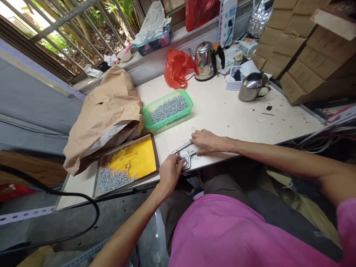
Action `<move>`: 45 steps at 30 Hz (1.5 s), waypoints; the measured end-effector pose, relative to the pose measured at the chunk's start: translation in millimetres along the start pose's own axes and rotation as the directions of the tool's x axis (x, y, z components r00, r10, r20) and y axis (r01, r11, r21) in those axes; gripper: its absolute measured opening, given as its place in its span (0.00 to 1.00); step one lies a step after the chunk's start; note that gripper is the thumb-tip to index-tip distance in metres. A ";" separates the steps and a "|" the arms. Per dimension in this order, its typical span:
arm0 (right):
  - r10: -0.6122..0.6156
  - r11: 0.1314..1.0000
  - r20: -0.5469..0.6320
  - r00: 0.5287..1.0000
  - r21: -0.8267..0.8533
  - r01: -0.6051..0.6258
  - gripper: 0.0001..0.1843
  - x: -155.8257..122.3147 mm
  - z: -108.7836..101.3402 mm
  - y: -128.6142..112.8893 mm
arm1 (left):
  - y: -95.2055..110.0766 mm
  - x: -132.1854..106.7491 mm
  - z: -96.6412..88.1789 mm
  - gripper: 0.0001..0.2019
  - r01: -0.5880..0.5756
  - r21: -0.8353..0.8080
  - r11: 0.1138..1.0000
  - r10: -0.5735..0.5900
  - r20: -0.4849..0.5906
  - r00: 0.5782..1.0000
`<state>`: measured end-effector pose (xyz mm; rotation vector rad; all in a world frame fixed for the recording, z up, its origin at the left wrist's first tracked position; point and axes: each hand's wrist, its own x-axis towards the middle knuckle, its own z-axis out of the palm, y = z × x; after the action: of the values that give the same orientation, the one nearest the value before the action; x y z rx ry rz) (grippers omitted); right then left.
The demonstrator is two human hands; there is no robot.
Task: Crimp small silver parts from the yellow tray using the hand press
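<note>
A grey metal bracket (185, 151) lies at the near edge of the white table (236, 115). My left hand (170, 173) is closed, its fingers pinching the bracket's near end, perhaps with a small part I cannot make out. My right hand (206, 141) rests on the bracket's far side, fingers stretched and pressed down on it. A dark tray (154, 154) with a yellow liner and a heap of small screws (115, 178) sits left of my hands. Behind it a green basket (167, 108) holds several more screws.
A crumpled brown paper bag (107, 111) lies at the table's left. Two steel kettles (205, 61) (251, 87), a red plastic bag (176, 68) and a white box stand at the back. Cardboard boxes (303, 48) are stacked at right. A black cable (83, 200) loops at lower left.
</note>
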<state>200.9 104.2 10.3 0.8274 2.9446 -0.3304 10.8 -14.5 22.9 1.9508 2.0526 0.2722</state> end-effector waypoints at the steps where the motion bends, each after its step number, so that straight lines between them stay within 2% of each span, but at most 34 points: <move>1: 0.009 1.000 -0.003 1.000 0.004 -0.009 0.22 -0.1 1.4 0.0 | 4.9 4.9 2.4 0.12 -0.099 0.064 0.993 0.102 -0.030 0.994; 4: 0.042 0.999 0.003 0.999 0.028 -0.042 0.28 -1.6 3.6 0.6 | 16.3 28.1 10.6 0.22 -0.312 0.182 0.933 0.313 0.026 0.950; 8: 0.080 0.996 0.022 0.997 0.046 -0.081 0.35 -7.2 1.7 0.0 | 20.0 55.9 15.4 0.28 -0.409 0.227 0.884 0.376 0.177 0.910; 12: 0.113 0.993 0.017 0.993 0.030 -0.114 0.25 -8.8 -1.3 -5.0 | 18.4 63.6 13.3 0.23 -0.491 0.257 0.832 0.438 0.236 0.867; 15: 0.120 0.993 0.013 0.993 0.013 -0.120 0.16 -5.9 0.4 -6.6 | 17.1 63.1 15.4 0.17 -0.510 0.234 0.828 0.465 0.225 0.857; 18: 0.098 0.995 -0.011 0.995 0.033 -0.098 0.10 -3.4 6.3 -4.2 | 15.7 63.5 21.6 0.11 -0.476 0.184 0.860 0.446 0.181 0.876; 24: 0.083 0.993 -0.051 0.995 0.094 -0.078 0.11 -4.0 13.6 0.9 | 17.0 69.8 22.8 0.06 -0.431 0.084 0.899 0.416 0.148 0.897; 27: 0.075 0.993 -0.089 0.993 0.098 -0.066 0.14 -5.1 9.4 8.4 | 19.5 63.9 20.3 0.11 -0.393 0.109 0.913 0.380 0.126 0.916; 29: 0.003 0.993 -0.071 0.997 0.118 0.005 0.21 -4.5 5.5 17.0 | 21.4 52.0 23.8 0.15 -0.366 0.109 0.924 0.360 0.069 0.930; 32: -0.059 0.983 -0.055 0.997 0.173 0.067 0.21 -0.7 2.5 29.4 | 25.0 26.5 39.1 0.17 -0.400 0.063 0.914 0.402 -0.033 0.915; 35: 0.041 0.990 -0.108 0.993 0.137 -0.026 0.13 8.2 1.9 36.4 | 30.0 4.2 57.6 0.19 -0.463 0.007 0.886 0.462 -0.073 0.884; 37: 0.101 0.993 -0.133 0.986 0.076 -0.091 0.10 16.9 -0.4 38.0 | 32.9 -3.9 65.1 0.20 -0.468 -0.027 0.883 0.465 -0.070 0.882; 41: 0.188 0.981 -0.147 0.971 -0.021 -0.193 0.09 34.5 -11.4 25.1 | 34.8 -5.4 66.6 0.21 -0.453 -0.080 0.888 0.447 -0.078 0.891; 43: 0.101 0.992 -0.143 0.984 -0.059 -0.110 0.09 40.3 -15.3 5.2 | 34.2 -3.1 66.5 0.21 -0.460 -0.096 0.883 0.452 -0.093 0.887; 45: -0.113 0.992 -0.124 0.986 -0.077 0.104 0.08 44.4 -15.0 -21.0 | 33.8 -2.6 68.7 0.22 -0.466 -0.109 0.878 0.457 -0.097 0.884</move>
<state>152.0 112.6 23.5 0.7068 3.1079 -0.1837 65.9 -19.4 -30.0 2.3522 1.5266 0.5665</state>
